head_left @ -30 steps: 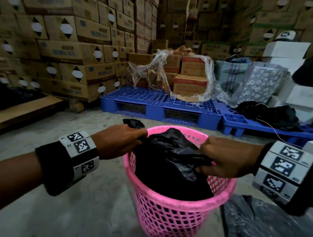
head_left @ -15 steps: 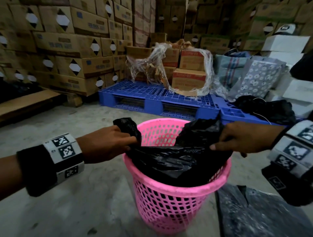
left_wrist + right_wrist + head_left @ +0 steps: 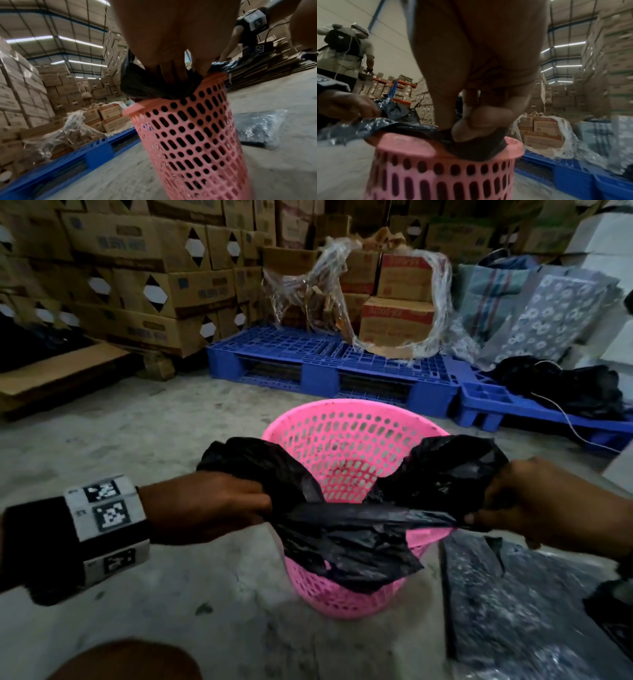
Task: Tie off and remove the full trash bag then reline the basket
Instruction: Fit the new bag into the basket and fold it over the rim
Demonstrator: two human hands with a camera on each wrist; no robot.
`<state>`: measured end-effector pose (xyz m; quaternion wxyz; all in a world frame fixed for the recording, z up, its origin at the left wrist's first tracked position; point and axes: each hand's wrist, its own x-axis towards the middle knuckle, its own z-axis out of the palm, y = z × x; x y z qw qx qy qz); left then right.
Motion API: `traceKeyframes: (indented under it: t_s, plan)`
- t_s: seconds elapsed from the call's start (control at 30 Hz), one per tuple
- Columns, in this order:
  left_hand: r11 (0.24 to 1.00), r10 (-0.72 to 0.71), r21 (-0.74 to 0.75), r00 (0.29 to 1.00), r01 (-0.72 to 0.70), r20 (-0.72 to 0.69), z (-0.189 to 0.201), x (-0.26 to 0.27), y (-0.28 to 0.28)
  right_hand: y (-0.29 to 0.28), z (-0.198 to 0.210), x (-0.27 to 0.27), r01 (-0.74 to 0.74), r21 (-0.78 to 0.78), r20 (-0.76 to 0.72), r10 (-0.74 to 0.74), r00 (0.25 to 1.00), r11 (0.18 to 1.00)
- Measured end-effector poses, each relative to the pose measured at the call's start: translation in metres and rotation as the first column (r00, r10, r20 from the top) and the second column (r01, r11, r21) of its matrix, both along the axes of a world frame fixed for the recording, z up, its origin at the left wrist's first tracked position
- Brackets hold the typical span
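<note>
A pink perforated basket (image 3: 346,440) stands on the concrete floor. A black trash bag (image 3: 346,537) is stretched flat across its near rim and hangs down the front wall. My left hand (image 3: 219,505) grips the bag's left end, bunched above my fist. My right hand (image 3: 534,501) grips the right end the same way. In the left wrist view my fingers (image 3: 171,73) curl into the black bag (image 3: 144,86) above the basket (image 3: 192,142). In the right wrist view my right fingers (image 3: 471,125) pinch the bag (image 3: 476,150) at the basket rim (image 3: 412,144).
A flat pack of dark bags in clear wrap (image 3: 527,611) lies on the floor to the basket's right. Blue pallets (image 3: 329,361) with wrapped cartons sit behind it. Stacked cardboard boxes (image 3: 137,272) fill the left. Another person (image 3: 346,48) stands far off in the right wrist view.
My hands have drawn apart, pulling the bag from a bulging heap in the basket into a taut band over the near rim. The basket's inside now shows.
</note>
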<state>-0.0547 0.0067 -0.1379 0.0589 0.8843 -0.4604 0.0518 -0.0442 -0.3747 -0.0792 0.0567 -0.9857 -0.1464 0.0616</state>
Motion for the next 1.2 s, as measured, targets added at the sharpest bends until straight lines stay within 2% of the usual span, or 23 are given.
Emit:
traceKeyframes:
  t_s: [0.07, 0.13, 0.23, 0.27, 0.3, 0.37, 0.47, 0.53, 0.6, 0.63, 0.67, 0.7, 0.77, 0.8, 0.83, 0.87, 0.93, 1.03, 1.1, 1.17, 1.2]
  plan:
    - [1.0, 0.004, 0.012, 1.0, -0.005, 0.012, -0.011, -0.005, -0.002, -0.003, -0.014, -0.007, 0.078, 0.086, -0.05, -0.073, 0.996, 0.993]
    - [1.0, 0.009, -0.016, 0.999, -0.01, -0.039, -0.015, -0.008, -0.003, -0.006, -0.025, -0.011, 0.219, 0.276, -0.149, -0.184, 0.972, 0.936]
    - [0.996, 0.026, -0.081, 0.987, -0.039, -0.16, -0.014, -0.012, -0.003, -0.008, -0.034, -0.017, 0.425, 0.555, -0.316, -0.292, 0.903, 0.715]
    - [0.994, 0.02, -0.099, 0.982, -0.039, -0.187, -0.014, -0.014, -0.002, -0.008, -0.035, -0.019, 0.438, 0.613, -0.321, -0.3, 0.898, 0.657]
    - [0.994, 0.003, -0.105, 0.979, -0.025, -0.204, -0.014, -0.016, -0.002, -0.01, -0.035, -0.023, 0.423, 0.647, -0.297, -0.301, 0.906, 0.634]
    - [0.996, -0.048, -0.08, 0.977, 0.031, -0.209, -0.013, -0.02, -0.003, -0.015, -0.035, -0.027, 0.337, 0.658, -0.203, -0.273, 0.94, 0.673]
    - [0.998, -0.067, -0.021, 0.976, 0.064, -0.207, -0.012, -0.022, -0.005, -0.023, -0.039, -0.03, 0.206, 0.52, -0.079, -0.194, 0.978, 0.829]
    - [0.999, -0.036, -0.033, 0.964, 0.028, -0.263, -0.012, -0.019, -0.006, -0.024, -0.041, -0.026, 0.171, 0.427, -0.077, -0.153, 0.985, 0.888]
    - [0.986, 0.027, -0.145, 0.941, -0.08, -0.336, -0.01, -0.016, -0.006, -0.023, -0.044, -0.018, 0.19, 0.379, -0.124, -0.154, 0.98, 0.906]
    - [0.949, 0.069, -0.256, 0.913, -0.185, -0.402, -0.01, -0.015, -0.006, -0.023, -0.046, -0.012, 0.238, 0.388, -0.161, -0.189, 0.969, 0.891]
    - [0.863, 0.098, -0.39, 0.864, -0.321, -0.494, -0.007, -0.014, -0.005, -0.024, -0.047, -0.006, 0.304, 0.406, -0.21, -0.235, 0.949, 0.862]
    - [0.74, 0.095, -0.499, 0.804, -0.452, -0.588, -0.004, -0.012, -0.005, -0.024, -0.047, 0.0, 0.376, 0.426, -0.264, -0.284, 0.922, 0.823]
    - [0.495, 0.055, -0.601, 0.713, -0.627, -0.698, -0.001, -0.009, -0.004, -0.026, -0.046, 0.008, 0.488, 0.493, -0.35, -0.35, 0.869, 0.72]
    - [0.419, 0.061, -0.621, 0.703, -0.662, -0.709, 0.001, -0.007, -0.004, -0.028, -0.044, 0.01, 0.507, 0.537, -0.353, -0.366, 0.861, 0.674]
    - [0.376, 0.079, -0.629, 0.7, -0.68, -0.709, 0.004, -0.007, -0.006, -0.031, -0.04, 0.012, 0.492, 0.58, -0.32, -0.375, 0.87, 0.649]
    - [0.351, 0.107, -0.634, 0.702, -0.689, -0.704, 0.007, -0.007, -0.009, -0.032, -0.036, 0.013, 0.446, 0.608, -0.255, -0.371, 0.893, 0.657]
    - [0.315, 0.17, -0.631, 0.696, -0.709, -0.697, 0.013, -0.007, -0.016, -0.031, -0.03, 0.012, 0.295, 0.589, -0.067, -0.318, 0.946, 0.752]
    - [0.289, 0.275, -0.639, 0.701, -0.713, -0.658, 0.014, -0.006, -0.021, -0.019, -0.027, 0.006, 0.035, 0.363, 0.238, -0.129, 0.963, 0.931]
    - [0.294, 0.42, -0.661, 0.714, -0.691, -0.56, 0.009, -0.006, -0.023, -0.017, -0.031, 0.008, -0.056, 0.234, 0.293, -0.015, 0.956, 0.971]
    - [0.321, 0.521, -0.65, 0.701, -0.689, -0.486, 0.003, -0.001, -0.024, -0.017, -0.034, 0.015, -0.063, 0.223, 0.282, -0.002, 0.959, 0.973]
    - [0.306, 0.524, -0.644, 0.689, -0.701, -0.502, -0.001, 0.005, -0.024, -0.018, -0.036, 0.02, -0.052, 0.231, 0.28, -0.015, 0.96, 0.972]
